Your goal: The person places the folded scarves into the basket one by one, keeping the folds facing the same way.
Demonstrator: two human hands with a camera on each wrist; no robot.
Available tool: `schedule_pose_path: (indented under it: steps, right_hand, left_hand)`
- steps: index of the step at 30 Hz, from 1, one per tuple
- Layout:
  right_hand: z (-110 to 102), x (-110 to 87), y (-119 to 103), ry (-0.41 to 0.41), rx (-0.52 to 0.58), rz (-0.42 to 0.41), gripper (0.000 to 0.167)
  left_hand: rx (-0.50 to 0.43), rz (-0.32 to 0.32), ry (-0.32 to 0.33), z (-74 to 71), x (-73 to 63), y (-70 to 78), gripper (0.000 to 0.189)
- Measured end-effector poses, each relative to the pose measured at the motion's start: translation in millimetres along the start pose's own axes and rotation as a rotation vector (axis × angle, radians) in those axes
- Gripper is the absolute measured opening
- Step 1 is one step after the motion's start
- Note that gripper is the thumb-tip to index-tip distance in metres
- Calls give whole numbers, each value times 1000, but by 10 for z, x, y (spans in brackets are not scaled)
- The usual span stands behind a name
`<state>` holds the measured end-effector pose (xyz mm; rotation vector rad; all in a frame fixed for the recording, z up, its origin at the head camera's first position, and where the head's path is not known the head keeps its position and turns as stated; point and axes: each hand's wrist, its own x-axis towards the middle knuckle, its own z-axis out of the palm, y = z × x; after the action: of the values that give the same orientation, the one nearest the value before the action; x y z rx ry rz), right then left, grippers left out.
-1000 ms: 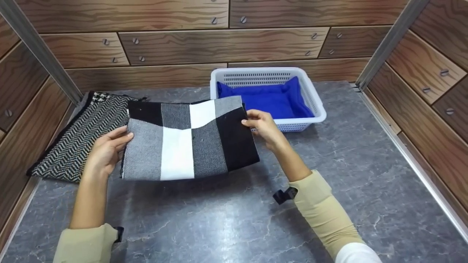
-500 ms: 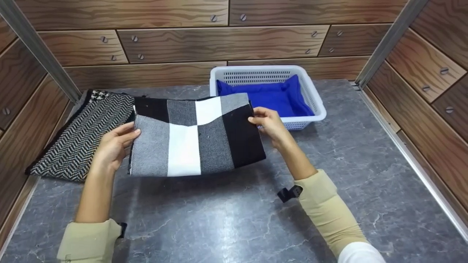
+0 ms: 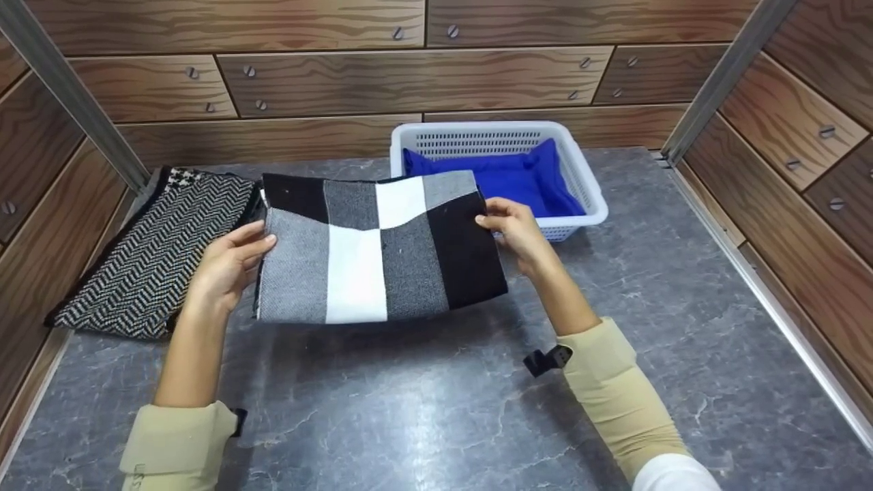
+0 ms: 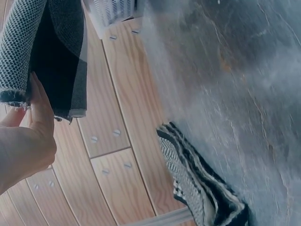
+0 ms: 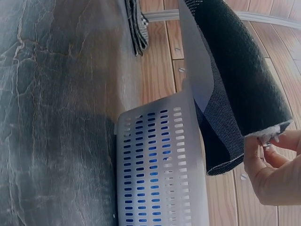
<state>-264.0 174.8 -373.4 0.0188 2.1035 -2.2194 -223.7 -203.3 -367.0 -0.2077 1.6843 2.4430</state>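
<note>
Beyond the right hand [image 3: 518,232] stands a white perforated plastic basket [image 3: 580,220] on the grey marbled counter [image 3: 409,409]. In front of the basket and to its left, a folded checked cloth [image 3: 354,273] in black, white and grey is held up between both hands, with a shadow on the counter beneath. The right hand, just in front of the basket, pinches the cloth's right edge between thumb and fingers. The left hand [image 3: 228,266], well to the left of the basket, grips the opposite edge. In the head view the cloth's far right corner covers part of the basket's near left side (whether they touch, I cannot tell). A bright blue cloth [image 3: 518,181] lies inside the basket, one corner standing up against its right wall. Well to the left of the basket, a folded herringbone cloth [image 3: 157,252] with dark edges rests on the counter; the left wrist view shows its stacked layers. Wood-patterned panels [image 3: 409,82] rise behind the basket and on either side of it.
</note>
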Motion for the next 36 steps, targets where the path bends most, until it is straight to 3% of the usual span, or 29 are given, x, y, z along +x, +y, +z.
schedule_pose_path:
  steps: [9, 19, 36]
  right_hand:
    - [-71, -5, -21, 10, 9, -27, 12]
    - [-154, -5, -52, 29, 22, -34, 13]
    - [-271, 0, -40, 46, 25, -19, 12]
  left_hand:
    - [-10, -4, 15, 94, 32, -18, 55]
    - [11, 26, -3, 192, 91, -64, 47]
    - [7, 25, 17, 301, 150, -128, 54]
